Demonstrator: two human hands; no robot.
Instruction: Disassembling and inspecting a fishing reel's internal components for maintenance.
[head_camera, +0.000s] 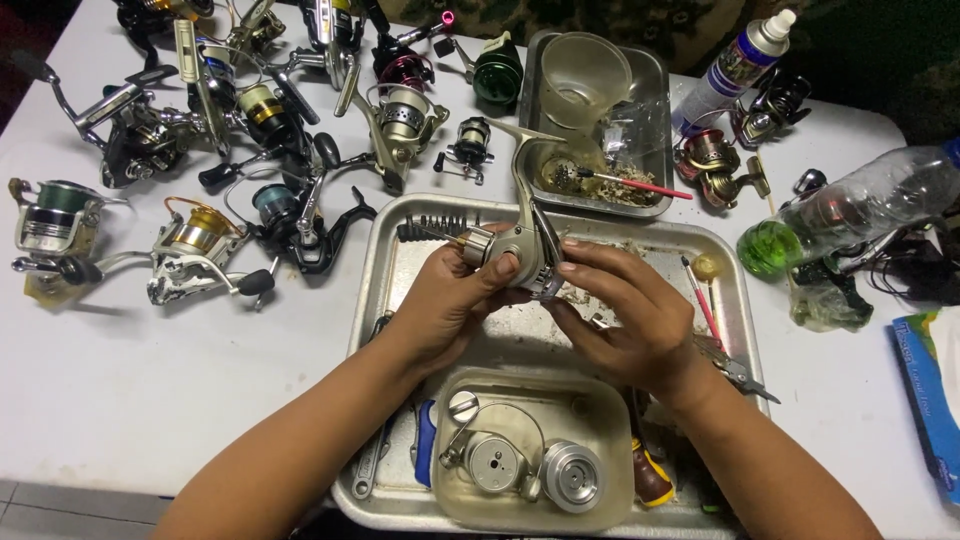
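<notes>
A white table (150, 400) fills the view, seen from above. Its left and upper left are crowded with spinning fishing reels (200, 130), lying close together, some touching; the lower left corner is the widest bare stretch. At centre sits a large steel tray (385, 260), its near edge at the bottom of the view. A smaller steel tray (655, 70) lies just beyond it, almost touching its far rim, and holds a clear plastic cup (585, 70) and a red-handled brush (640, 185).

On the right edge lie a clear plastic bottle with green liquid (850, 210) on its side, a white spray can (735, 65) and a blue box (925, 390), leaving a narrow bare strip near the tray's right rim.

Inside the large tray's near end, a shallow plastic tub (615, 480) holds a silver spool (572, 475) and a rotor with bail wire (490, 460).

Both hands meet above the middle of the large tray. The left hand (440, 305) is wrapped around a silver spinning reel body (510, 255), thumb pressed on top. The right hand (625, 310) grips the same reel body from the other side, fingers curled under it. The reel's foot stem rises away from the hands toward the smaller tray.
</notes>
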